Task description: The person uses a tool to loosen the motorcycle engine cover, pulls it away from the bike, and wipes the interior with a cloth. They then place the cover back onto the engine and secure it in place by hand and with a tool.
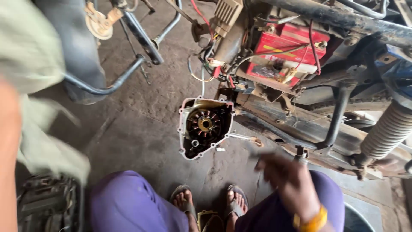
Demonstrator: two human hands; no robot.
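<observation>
R hand (288, 180) blurred (grip maybe open)

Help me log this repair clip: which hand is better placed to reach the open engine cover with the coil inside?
Probably the right hand. It is blurred but hovers open near the engine cover and the motorcycle frame. The left arm sits at the far left edge, its hand out of view.

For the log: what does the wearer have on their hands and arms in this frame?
The right hand is bare, without a glove, and motion-blurred; a yellow-orange band sits at its wrist, and no sleeve shows below it. On the left edge only a blurred bare forearm shows, with no sleeve or watch on the visible stretch; the left hand itself is out of frame. Fingers show no rings that can be made out.
</observation>
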